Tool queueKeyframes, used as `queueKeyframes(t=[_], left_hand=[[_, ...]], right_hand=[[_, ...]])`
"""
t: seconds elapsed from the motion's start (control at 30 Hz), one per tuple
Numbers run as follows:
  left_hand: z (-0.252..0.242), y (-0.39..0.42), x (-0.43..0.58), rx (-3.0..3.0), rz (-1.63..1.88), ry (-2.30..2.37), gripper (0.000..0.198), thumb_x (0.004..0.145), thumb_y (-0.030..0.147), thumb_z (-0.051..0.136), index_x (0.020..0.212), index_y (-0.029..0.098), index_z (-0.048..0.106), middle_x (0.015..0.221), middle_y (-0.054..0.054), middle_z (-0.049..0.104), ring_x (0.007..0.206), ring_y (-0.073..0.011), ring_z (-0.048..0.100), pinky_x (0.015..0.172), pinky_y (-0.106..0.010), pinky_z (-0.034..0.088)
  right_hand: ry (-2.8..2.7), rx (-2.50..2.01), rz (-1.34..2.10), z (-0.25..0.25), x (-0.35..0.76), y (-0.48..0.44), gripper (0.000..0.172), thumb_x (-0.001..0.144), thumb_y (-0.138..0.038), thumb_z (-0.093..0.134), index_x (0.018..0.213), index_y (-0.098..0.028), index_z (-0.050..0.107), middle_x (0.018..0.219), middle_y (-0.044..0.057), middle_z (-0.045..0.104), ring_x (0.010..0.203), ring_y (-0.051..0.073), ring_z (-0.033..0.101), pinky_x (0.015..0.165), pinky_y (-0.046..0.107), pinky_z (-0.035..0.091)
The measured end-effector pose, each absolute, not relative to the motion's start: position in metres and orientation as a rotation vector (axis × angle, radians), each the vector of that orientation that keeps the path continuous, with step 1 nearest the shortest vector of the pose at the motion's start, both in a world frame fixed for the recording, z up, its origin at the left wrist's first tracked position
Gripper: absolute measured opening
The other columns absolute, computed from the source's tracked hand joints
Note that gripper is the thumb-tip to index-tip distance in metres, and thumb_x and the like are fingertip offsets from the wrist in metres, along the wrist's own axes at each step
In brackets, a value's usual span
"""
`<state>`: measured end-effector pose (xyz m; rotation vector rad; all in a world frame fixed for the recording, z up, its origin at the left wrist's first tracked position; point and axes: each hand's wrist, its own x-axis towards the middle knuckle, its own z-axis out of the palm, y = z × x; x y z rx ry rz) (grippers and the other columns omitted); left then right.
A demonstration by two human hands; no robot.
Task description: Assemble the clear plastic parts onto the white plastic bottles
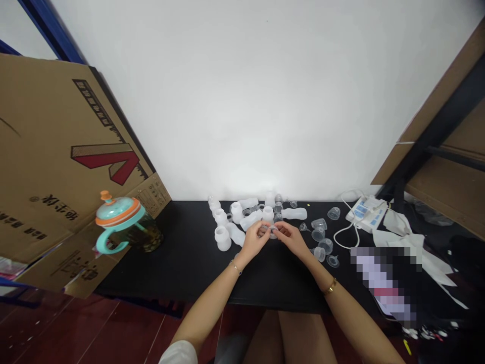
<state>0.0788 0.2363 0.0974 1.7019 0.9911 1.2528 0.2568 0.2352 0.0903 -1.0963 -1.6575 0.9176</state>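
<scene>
My left hand and my right hand meet over the black table, fingertips closed from both sides on a small clear ring-shaped piece. Its exact kind is partly hidden by my fingers. Just beyond and to the left lie several milky white bottles that look like small baby bottles; one bottle stands upright with its mouth open, and another bottle lies on its side. Right of my right hand are several clear plastic caps and a clear nipple-like piece with a round flange.
A lidded jug with a turquoise handle stands at the left before a large cardboard box. On the right are a white power strip with a cable, white paper strips and a blurred phone-like object. A white wall rises behind.
</scene>
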Motion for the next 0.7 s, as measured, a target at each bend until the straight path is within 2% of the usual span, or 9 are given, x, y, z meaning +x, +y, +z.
queueKeyframes(t=[0.27,0.43,0.7], left_hand=[[0.094,0.2376,0.0796,1.768,1.27,1.009,0.022,0.089,0.036,0.061,0.098,0.017,0.066,0.087,-0.005,0.067,0.069,-0.0133,0.064,0.063,-0.024,0.052],[0.093,0.2376,0.0799,1.753,1.219,0.99,0.025,0.088,0.035,0.063,0.107,0.018,0.062,0.099,-0.006,0.066,0.071,-0.012,0.063,0.062,-0.023,0.05],[0.0908,0.2374,0.0795,1.707,1.154,0.923,0.023,0.088,0.034,0.062,0.103,0.02,0.053,0.082,-0.001,0.066,0.069,-0.0131,0.064,0.059,-0.022,0.046]], right_hand=[[-1.67,-1.133,0.812,0.0912,0.2567,0.2338,0.03,0.088,-0.047,0.06,0.097,-0.019,0.07,0.077,0.002,0.067,0.063,0.016,0.059,0.057,0.027,0.047],[-1.585,-1.143,0.784,0.0899,0.2579,0.2352,0.032,0.088,-0.048,0.06,0.099,-0.019,0.069,0.083,0.005,0.071,0.063,0.017,0.061,0.059,0.029,0.049],[-1.607,-1.151,0.699,0.0938,0.2554,0.2319,0.032,0.087,-0.048,0.06,0.099,-0.019,0.069,0.087,0.005,0.072,0.062,0.016,0.059,0.057,0.028,0.047]])
